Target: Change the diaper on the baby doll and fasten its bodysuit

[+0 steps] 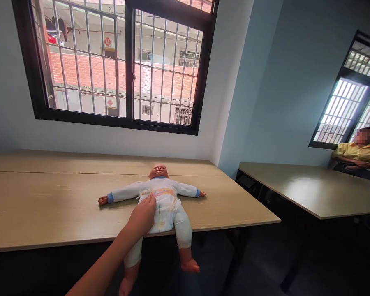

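A baby doll point(159, 183) in a white long-sleeved suit with blue cuffs lies on its back at the front edge of the wooden table point(64, 205). Its arms are spread wide, and its bare feet hang below the edge. Around its waist, over the suit, is a white diaper point(165, 216) with a coloured band across the front. My left hand point(143, 216) rests on one side of the diaper's waist, its fingers together and curled at the band. The fingertips are partly hidden. My right hand is out of view.
A barred window point(129, 121) is in the wall behind the table. To the right, past a wall corner, stands a second table point(296, 189). At its far end a person in a yellow shirt point(357, 153) has folded arms.
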A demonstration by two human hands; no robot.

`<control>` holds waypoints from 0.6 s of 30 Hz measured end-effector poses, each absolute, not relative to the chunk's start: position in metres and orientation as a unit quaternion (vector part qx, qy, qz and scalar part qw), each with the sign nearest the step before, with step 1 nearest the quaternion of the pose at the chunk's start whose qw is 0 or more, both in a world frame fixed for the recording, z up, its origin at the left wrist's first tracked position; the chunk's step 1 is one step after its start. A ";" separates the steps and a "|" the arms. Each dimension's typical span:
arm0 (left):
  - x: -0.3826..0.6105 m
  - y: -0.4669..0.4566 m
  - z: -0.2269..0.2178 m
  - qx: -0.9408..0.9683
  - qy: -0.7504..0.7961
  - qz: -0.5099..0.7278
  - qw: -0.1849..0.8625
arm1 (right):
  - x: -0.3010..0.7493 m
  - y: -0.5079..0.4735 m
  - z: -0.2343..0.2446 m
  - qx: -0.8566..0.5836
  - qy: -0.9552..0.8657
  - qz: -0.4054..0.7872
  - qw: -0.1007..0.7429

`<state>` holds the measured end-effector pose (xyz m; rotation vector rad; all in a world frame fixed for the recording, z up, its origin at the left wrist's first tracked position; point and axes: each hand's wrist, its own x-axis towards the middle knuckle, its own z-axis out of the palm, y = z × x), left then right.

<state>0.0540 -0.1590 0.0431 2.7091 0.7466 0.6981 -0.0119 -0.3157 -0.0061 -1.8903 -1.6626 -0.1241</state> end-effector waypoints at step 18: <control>0.062 -0.180 0.031 0.902 0.362 0.231 -0.032 | 0.010 -0.308 -0.006 -0.676 -0.639 -0.020 0.368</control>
